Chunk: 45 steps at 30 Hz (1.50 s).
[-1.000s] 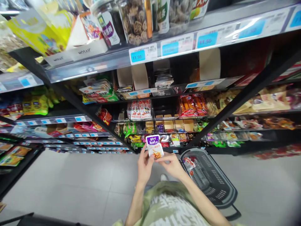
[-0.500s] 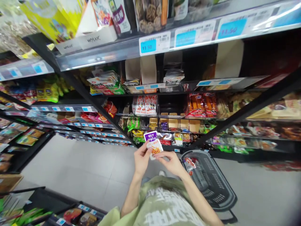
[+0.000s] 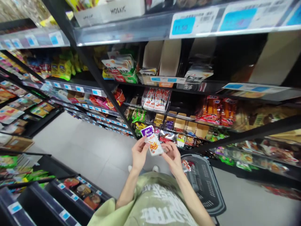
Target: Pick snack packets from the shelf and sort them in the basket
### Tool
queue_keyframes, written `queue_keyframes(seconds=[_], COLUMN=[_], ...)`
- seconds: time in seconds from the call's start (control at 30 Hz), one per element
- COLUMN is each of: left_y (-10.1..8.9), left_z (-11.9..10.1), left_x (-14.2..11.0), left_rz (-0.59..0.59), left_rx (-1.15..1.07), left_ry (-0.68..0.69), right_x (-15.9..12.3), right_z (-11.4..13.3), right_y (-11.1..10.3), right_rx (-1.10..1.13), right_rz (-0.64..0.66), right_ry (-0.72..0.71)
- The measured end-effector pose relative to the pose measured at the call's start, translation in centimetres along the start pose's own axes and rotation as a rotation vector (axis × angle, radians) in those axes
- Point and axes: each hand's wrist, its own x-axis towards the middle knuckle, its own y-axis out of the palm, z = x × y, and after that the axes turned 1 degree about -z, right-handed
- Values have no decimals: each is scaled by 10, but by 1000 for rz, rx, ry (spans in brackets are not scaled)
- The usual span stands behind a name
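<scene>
Evidently midway through handling: the purple-and-white packet (image 3: 154,143) is off the shelving (image 3: 122,35), held before its lower front edge and not yet set down. Beyond the right hand (image 3: 172,158), the basket (image 3: 204,175) bears a red-and-white packet (image 3: 186,165) by its far left corner. The left hand (image 3: 139,154) pinches the upper packet's left edge between thumb and fingers; the right, loosely curled, meets its lower right corner, whether gripping or merely touching being unclear.
</scene>
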Motion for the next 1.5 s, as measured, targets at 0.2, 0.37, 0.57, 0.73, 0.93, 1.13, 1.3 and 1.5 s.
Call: queue_keyframes(seconds=[0.2,0.37,0.57,0.73,0.93,1.13,1.3,1.5], left_y=[0,-4,-5,0,2,0,-1,-2], left_z=[1,-7,5,5,9,23,19,7], left_x=[-10,-16,-20,-15,-15,-19,-19,-22], left_rz=[33,147,104,55,72,65,37,81], left_rx=[50,35,-161,-305,-339,-308,-232,-130], left_ry=[16,38,-176,-255,-296,-289,-269,-267], right_x=[-10,-7,-8,-11,-4,-1,-1,-1], right_z=[-8,-4,-7,-5,-8,-19,-22,-22], right_y=[28,41,38,27,21,25,21,17], right_rx=[-178,-527,-687,-521,-314,-266,-234,-302], right_rz=[-42,-36,66,62,-195,-152,-115,-164], right_ry=[26,-331,-606,-517,-179,63,121,111])
